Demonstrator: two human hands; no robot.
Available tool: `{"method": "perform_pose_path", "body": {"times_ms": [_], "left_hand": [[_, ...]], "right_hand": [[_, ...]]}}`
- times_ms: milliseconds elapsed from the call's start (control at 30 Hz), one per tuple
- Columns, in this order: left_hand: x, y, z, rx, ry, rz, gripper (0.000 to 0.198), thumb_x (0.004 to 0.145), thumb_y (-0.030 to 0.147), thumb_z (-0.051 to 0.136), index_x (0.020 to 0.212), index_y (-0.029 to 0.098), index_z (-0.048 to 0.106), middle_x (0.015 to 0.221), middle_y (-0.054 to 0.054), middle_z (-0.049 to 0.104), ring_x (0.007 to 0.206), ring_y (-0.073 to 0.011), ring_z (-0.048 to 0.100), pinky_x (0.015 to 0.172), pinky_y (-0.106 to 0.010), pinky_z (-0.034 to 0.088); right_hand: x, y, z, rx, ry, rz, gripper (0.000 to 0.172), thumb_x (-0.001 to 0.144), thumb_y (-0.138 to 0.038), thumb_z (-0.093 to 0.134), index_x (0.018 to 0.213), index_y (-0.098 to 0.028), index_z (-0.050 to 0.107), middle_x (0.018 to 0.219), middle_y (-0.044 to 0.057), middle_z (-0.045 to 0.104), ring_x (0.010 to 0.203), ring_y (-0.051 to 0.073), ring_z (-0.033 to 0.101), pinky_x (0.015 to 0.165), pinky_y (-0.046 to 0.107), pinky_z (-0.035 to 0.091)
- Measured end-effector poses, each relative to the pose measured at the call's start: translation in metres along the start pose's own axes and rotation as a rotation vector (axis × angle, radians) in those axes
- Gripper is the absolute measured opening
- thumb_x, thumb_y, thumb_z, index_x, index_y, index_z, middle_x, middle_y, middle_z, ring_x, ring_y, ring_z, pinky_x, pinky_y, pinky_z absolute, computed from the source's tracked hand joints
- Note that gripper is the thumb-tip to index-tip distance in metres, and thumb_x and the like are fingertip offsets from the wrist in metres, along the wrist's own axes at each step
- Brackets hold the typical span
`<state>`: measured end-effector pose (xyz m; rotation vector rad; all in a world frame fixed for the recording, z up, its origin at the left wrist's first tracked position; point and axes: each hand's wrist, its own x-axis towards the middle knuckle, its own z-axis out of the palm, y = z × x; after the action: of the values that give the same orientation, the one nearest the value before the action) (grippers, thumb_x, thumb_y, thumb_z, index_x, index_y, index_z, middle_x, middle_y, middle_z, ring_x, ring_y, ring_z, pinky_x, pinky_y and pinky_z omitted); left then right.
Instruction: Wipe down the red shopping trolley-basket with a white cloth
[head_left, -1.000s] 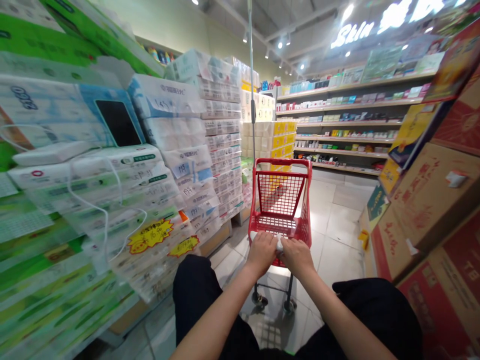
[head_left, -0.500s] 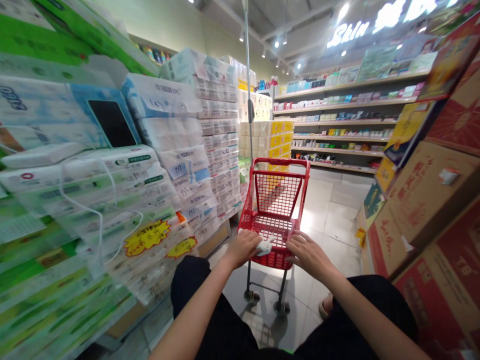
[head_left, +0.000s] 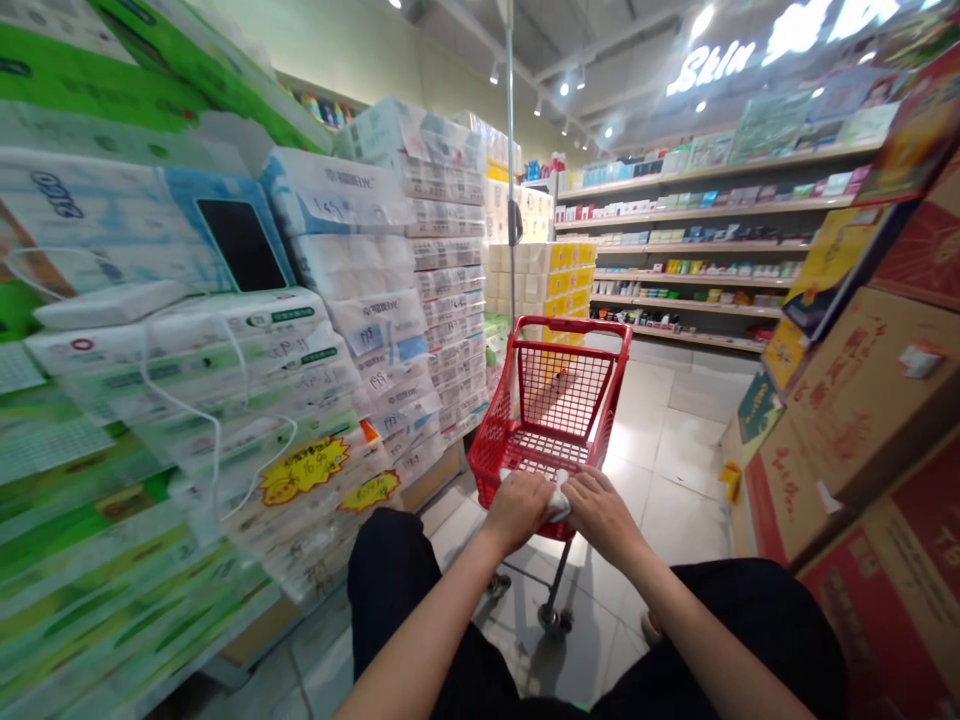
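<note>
A small red shopping cart (head_left: 493, 440) with grid panels stands in front of me on dark wheeled legs. Over its near edge, my left hand (head_left: 519, 510) is closed around a crumpled white wipe (head_left: 559, 500), whose ends stick out on either side of the fingers. Close beside it, my right hand (head_left: 604, 512) has its fingers curled onto the wipe's right end. Both hands cover part of the cart's near rim, and the fingertips are partly hidden. Whether the wipe is cloth or tissue, I cannot tell.
Stacked tissue packs (head_left: 375, 310) rise on the left, with a phone (head_left: 244, 243) leaning there and a white cable (head_left: 217, 430) hanging down. Cardboard boxes (head_left: 877, 390) are piled on the right. Shelves of goods (head_left: 697, 245) line the back, beyond the tiled floor (head_left: 649, 400).
My hands have come together over the near rim, and the right one now grips the wipe too. The cart has turned slightly. The view has shifted a little to the left.
</note>
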<state>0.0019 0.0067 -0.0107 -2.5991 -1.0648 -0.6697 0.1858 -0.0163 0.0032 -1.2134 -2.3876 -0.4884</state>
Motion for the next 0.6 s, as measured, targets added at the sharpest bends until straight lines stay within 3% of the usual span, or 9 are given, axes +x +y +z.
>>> {"method": "perform_pose_path", "body": {"times_ms": [167,333,433,600], "left_hand": [[-0.013,-0.050,-0.011,-0.010,-0.063,0.126,0.036,0.094,0.052,0.043,0.101,0.020,0.058,0.094,-0.006,0.059,0.089,-0.0208,0.054,0.080,-0.034,0.040],[-0.032,-0.092,-0.022,0.014,-0.079,0.114,0.026,0.093,0.041,0.051,0.110,0.022,0.055,0.112,-0.005,0.058,0.112,-0.0227,0.048,0.100,-0.038,0.036],[-0.034,-0.087,-0.022,0.026,-0.054,0.043,0.022,0.092,0.038,0.052,0.108,0.022,0.054,0.110,-0.005,0.057,0.112,-0.0234,0.047,0.104,-0.041,0.033],[-0.026,-0.045,-0.014,0.037,0.015,-0.118,0.021,0.092,0.038,0.051,0.102,0.020,0.054,0.103,-0.006,0.057,0.100,-0.0239,0.050,0.100,-0.044,0.035]], "right_hand": [[-0.008,0.013,-0.004,0.051,0.025,-0.072,0.011,0.089,-0.031,0.058,0.095,-0.022,0.059,0.094,0.002,0.065,0.097,0.019,0.055,0.107,0.040,0.030],[-0.013,0.022,-0.004,0.069,0.009,-0.071,0.013,0.090,-0.034,0.057,0.090,-0.021,0.057,0.091,0.002,0.064,0.096,0.019,0.055,0.107,0.040,0.031],[-0.014,0.022,-0.006,0.065,0.007,-0.054,0.013,0.090,-0.034,0.057,0.090,-0.021,0.057,0.092,0.002,0.064,0.097,0.019,0.055,0.108,0.040,0.030],[-0.013,0.018,-0.008,0.045,-0.004,-0.037,0.011,0.090,-0.033,0.057,0.090,-0.022,0.056,0.091,0.002,0.063,0.096,0.019,0.055,0.109,0.041,0.030]]}}
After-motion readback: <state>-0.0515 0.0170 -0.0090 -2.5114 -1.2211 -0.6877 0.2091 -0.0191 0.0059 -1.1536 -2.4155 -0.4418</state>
